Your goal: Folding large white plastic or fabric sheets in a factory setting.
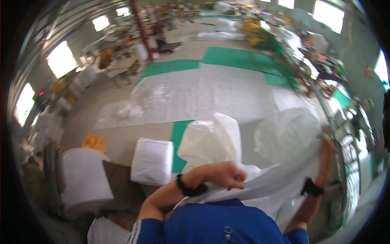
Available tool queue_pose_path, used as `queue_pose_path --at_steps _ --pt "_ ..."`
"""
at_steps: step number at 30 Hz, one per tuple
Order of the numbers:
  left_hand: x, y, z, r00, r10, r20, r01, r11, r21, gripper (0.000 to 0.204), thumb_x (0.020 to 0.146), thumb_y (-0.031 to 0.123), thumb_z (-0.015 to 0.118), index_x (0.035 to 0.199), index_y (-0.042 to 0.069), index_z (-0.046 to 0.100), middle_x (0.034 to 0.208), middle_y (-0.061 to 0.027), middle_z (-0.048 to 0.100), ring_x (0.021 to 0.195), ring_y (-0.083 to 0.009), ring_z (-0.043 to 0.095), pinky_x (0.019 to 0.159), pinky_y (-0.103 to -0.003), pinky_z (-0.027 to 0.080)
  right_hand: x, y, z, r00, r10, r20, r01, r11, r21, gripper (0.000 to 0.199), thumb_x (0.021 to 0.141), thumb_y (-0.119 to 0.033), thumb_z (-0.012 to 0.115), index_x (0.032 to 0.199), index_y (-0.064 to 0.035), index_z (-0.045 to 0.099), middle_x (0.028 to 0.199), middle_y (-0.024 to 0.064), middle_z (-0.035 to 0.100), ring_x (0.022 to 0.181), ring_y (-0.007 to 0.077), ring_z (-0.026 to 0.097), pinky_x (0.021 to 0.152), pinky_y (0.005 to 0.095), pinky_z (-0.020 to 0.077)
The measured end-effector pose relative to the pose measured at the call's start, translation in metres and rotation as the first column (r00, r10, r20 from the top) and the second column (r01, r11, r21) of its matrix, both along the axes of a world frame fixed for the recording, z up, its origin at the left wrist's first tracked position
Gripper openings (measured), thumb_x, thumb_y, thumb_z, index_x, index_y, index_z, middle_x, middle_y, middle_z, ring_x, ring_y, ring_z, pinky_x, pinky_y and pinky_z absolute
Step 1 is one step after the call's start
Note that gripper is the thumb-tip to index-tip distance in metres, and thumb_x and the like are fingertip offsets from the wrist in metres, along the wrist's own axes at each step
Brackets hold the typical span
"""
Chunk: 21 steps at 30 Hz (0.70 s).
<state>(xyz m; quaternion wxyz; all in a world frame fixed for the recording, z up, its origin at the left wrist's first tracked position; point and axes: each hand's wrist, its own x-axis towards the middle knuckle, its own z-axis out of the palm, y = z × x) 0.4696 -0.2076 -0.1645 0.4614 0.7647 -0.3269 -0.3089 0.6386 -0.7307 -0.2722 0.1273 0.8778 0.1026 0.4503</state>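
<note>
In the head view, the white sheet [284,175] lies across the front of the body, running from near the left hand [231,175] up to the right hand [327,147], which is raised out to the side. The left hand's fingers are curled nearly closed; whether they pinch a fold cannot be told. The right hand's fingers are blurred but seem closed on the sheet's far edge. The sheet looks thin, light and limp, probably a little slippery, and likely to billow or crease rather than break; opposite edges or corners seem the best places to take hold, since the middle would sag. Just ahead of the left forearm stands a crumpled white piece [209,142], with a boxy white bundle [152,160] left of it, so low sweeps that way could catch. On the right, a long rail [323,106] and cluttered goods run close beside the right hand, limiting reach outward. Forward, flat pale sheeting [231,91] and a green sheet [239,59] spread over the floor [158,129], the roomiest direction for moving the arms.
</note>
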Motion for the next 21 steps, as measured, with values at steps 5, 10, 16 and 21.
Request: queue_pose_path --at_steps 5,10,16,21 --pt "-0.047 0.011 0.004 0.995 -0.081 0.065 0.084 0.995 -0.046 0.018 0.083 0.017 0.062 0.072 0.005 0.055 0.054 -0.0104 0.046 0.048 -0.0207 0.041 0.05 -0.03 0.036 0.038 0.231 0.062 0.413 0.765 -0.493 0.039 0.526 0.85 0.025 0.088 -0.025 0.057 0.099 -0.0035 0.065 0.081 0.0026 0.062 0.078 0.0121 0.054 0.069 0.0296 0.0443" --pt "-0.074 0.024 0.005 0.998 0.007 0.056 -0.004 0.999 -0.055 0.018 0.081 0.014 0.062 0.069 0.003 0.054 0.054 -0.0114 0.043 0.047 -0.0217 0.039 0.049 -0.031 0.035 0.063 0.346 0.058 -0.257 0.942 -0.214 0.183 0.265 0.947 0.033 0.085 -0.019 0.062 0.114 -0.0041 0.063 0.101 0.0027 0.066 0.09 0.0111 0.057 0.085 0.0242 0.0429" --pt "-0.114 0.068 0.016 0.938 0.331 0.1 -0.338 0.939 0.061 0.012 0.079 0.015 0.061 0.078 0.003 0.059 0.063 -0.0123 0.056 0.056 -0.0246 0.056 0.057 -0.029 0.045 0.06 0.418 0.023 -0.404 0.811 -0.423 0.157 0.517 0.842 0.03 0.079 -0.025 0.068 0.099 -0.0022 0.069 0.087 -0.0003 0.067 0.079 0.009 0.057 0.076 0.027 0.0463" --pt "-0.145 0.098 0.0 0.755 0.592 0.283 -0.653 0.72 0.237 0.021 0.079 0.022 0.068 0.089 0.005 0.062 0.066 -0.0116 0.062 0.064 -0.023 0.065 0.057 -0.03 0.049 0.064 0.434 0.033 -0.114 0.94 -0.322 0.205 0.339 0.918 0.027 0.08 -0.019 0.065 0.098 0.0017 0.068 0.088 0.0034 0.067 0.078 0.012 0.058 0.076 0.0292 0.0472"
